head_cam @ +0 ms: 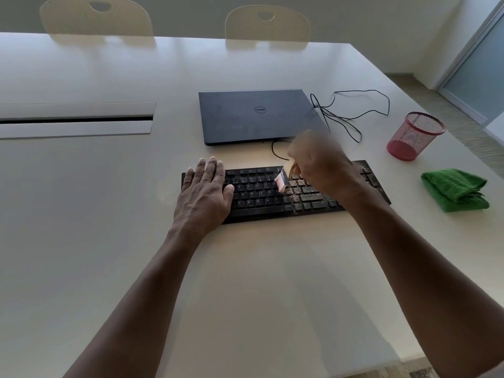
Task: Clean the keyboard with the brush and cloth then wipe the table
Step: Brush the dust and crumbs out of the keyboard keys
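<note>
Keyboard [261, 195] black, right keys speckled tan with grit. Cloth [455, 190] green. Laptop [259, 115] dark grey-blue. Mesh cup [414, 136] red. Cable [354, 110] black. Table [109, 214] off-white. Chairs [95, 16] cream, dotted texture.

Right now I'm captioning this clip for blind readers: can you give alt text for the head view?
A person's right hand grips a small brush over a dusty black keyboard, while the left hand rests flat on its left end. On the white table beyond lie a closed laptop, a red mesh cup and a folded green cloth.
</note>
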`<state>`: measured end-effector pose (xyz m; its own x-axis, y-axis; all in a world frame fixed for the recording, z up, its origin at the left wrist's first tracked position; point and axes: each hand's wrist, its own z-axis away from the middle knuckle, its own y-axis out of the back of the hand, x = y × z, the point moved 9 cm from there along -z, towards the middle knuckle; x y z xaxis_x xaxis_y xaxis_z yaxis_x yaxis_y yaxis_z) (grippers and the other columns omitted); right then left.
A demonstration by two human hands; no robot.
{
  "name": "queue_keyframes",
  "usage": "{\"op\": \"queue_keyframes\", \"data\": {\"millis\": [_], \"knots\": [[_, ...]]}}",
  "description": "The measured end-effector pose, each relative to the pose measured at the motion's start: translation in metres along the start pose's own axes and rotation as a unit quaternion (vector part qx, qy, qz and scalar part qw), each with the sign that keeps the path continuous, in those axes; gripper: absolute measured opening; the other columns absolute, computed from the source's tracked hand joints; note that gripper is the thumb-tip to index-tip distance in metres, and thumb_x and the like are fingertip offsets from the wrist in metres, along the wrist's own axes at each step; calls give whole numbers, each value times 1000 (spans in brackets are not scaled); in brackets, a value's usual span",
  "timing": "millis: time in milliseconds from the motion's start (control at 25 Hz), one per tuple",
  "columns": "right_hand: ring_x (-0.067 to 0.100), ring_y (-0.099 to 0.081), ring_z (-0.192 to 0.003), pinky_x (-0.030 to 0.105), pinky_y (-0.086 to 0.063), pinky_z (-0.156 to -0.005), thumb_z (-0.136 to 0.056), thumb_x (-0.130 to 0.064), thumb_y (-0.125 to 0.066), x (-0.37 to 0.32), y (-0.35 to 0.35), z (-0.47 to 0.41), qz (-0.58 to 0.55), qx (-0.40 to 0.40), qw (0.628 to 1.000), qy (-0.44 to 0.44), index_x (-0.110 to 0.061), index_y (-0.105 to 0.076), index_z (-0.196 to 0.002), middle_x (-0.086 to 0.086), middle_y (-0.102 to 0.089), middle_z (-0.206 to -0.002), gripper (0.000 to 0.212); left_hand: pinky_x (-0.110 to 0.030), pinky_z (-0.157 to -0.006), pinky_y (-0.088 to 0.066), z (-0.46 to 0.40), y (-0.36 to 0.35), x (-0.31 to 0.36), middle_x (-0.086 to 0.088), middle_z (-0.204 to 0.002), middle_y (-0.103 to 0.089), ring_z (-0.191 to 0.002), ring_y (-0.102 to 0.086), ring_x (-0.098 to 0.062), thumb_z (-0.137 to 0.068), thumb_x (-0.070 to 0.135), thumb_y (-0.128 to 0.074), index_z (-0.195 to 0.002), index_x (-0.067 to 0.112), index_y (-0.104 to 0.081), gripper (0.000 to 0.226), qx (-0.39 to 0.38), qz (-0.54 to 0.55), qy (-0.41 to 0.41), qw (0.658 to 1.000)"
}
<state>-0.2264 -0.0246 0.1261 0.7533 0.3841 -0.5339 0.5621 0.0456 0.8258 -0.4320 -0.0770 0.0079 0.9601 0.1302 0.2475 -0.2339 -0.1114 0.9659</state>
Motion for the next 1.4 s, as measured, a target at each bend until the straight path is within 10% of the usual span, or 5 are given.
{"op": "queue_keyframes", "data": {"millis": [640, 840, 1040, 1200, 1400], "knots": [[-11, -58, -55, 9, -39, -56, -104, -29, -51, 1, 13, 49, 54, 75, 996, 10, -25, -58, -88, -16, -57, -56, 19, -37, -125, 5, -1, -1, 0, -3, -169, -4, -155, 3, -19, -106, 46, -26, -161, 16, -10, 65, 7, -1, -3, 1000], [15, -71, -69, 40, -60, -69, -102, -25, -56, 5, -14, 76, -107, 67, 992, -4, -23, -67, -94, -5, -71, -74, 13, -37, -125, 5, -1, -1, 0, -3, -169, -3, -155, 4, -19, -106, 46, -25, -161, 16, -9, 65, 5, -3, -3, 1000], [15, -71, -72, 36, -58, -70, -101, -25, -58, 20, 9, 90, -37, 166, 985, -21, -22, -66, -96, -6, -73, -79, 10, -37, -124, 6, -1, -1, 1, -3, -169, -3, -155, 4, -20, -106, 46, -25, -161, 16, -9, 64, 5, -2, -4, 1000], [4, -70, -62, 21, -53, -58, -100, -16, -61, 23, -12, 94, -188, 88, 976, -64, -20, -69, -94, -6, -73, -73, 11, -37, -125, 5, 0, 0, 0, -3, -169, -2, -155, 4, -20, -106, 46, -24, -161, 16, -9, 64, 3, -5, -3, 1000], [9, -72, -69, 35, -60, -72, -97, -24, -61, 26, 1, 96, -80, 150, 984, -51, -23, -68, -92, -8, -73, -74, 9, -37, -124, 5, 0, -1, 0, -3, -169, -3, -155, 3, -20, -106, 46, -25, -161, 16, -10, 64, 7, -4, -5, 1000]]}}
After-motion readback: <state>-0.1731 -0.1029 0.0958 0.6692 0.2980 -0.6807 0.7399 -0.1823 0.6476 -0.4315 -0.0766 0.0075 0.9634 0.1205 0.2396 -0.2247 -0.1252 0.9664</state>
